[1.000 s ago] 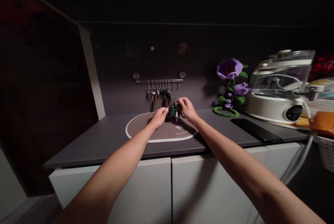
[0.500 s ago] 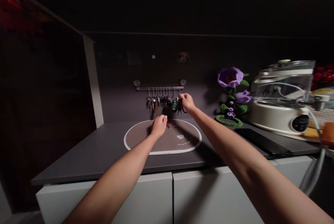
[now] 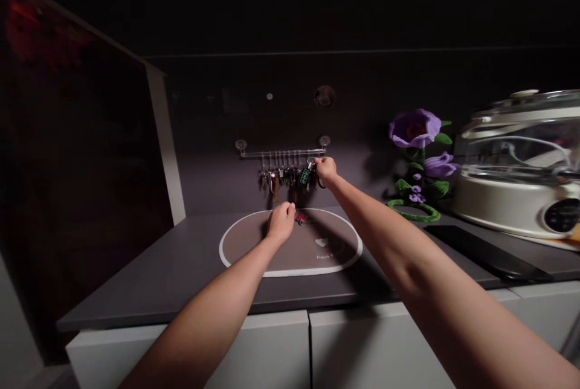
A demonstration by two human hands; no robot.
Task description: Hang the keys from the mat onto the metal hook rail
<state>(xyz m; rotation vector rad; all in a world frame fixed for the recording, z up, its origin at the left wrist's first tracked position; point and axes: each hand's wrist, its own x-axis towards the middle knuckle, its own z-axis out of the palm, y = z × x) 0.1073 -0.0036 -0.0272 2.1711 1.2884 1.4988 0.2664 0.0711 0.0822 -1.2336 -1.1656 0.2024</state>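
Note:
A clear rail [image 3: 285, 153] is fixed to the dark back wall, with several bunches of keys [image 3: 275, 179] hanging from its hooks. My right hand [image 3: 326, 169] is closed in a pinch at the rail's right end, on a bunch of keys [image 3: 310, 179]. Beside those keys hangs a black key fob [image 3: 304, 177] with green markings. My left hand [image 3: 281, 220] is closed, low over the oval brown mat [image 3: 247, 241]; what its fingers hold, if anything, is hidden. Just right of it, a small red object [image 3: 301, 218] with a metallic part lies on the mat.
To the right stand purple fabric flowers [image 3: 415, 129] with a green ring base, and a white appliance [image 3: 502, 205] with a clear top. A black flat slab [image 3: 487, 251] lies on the grey counter [image 3: 149, 268]. White cabinet doors [image 3: 267, 340] are below.
The view has shifted down and closer, so the upper shelf is out of sight. Both hands keep nearly the same places by the keys and over the mat; the red object shows more.

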